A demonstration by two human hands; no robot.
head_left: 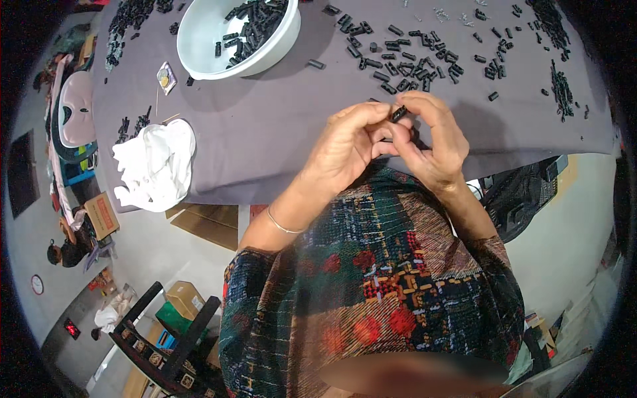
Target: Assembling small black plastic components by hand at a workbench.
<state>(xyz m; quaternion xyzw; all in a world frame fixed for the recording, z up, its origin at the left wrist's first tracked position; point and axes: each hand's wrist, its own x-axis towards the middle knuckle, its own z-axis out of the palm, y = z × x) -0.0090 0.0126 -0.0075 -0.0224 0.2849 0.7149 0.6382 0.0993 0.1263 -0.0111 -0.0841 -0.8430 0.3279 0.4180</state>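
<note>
My left hand (348,140) and my right hand (434,140) meet over the near edge of the cloth-covered table (245,139). Between their fingertips is a small black plastic piece (399,114), gripped from both sides. Fingers hide much of it, so its full shape does not show. Just beyond the hands lie many loose black cylindrical pieces (405,65), scattered singly and in clumps. Farther left stands a white bowl (192,50), partly filled with similar black cylinders (255,33).
A crumpled white cloth (156,162) lies at the table's left front, near a small packet (166,77). Thin black parts (562,93) are heaped at the right, tiny silvery parts (441,14) at the back. Behind on the left are a chair (159,345), boxes and another person (73,252).
</note>
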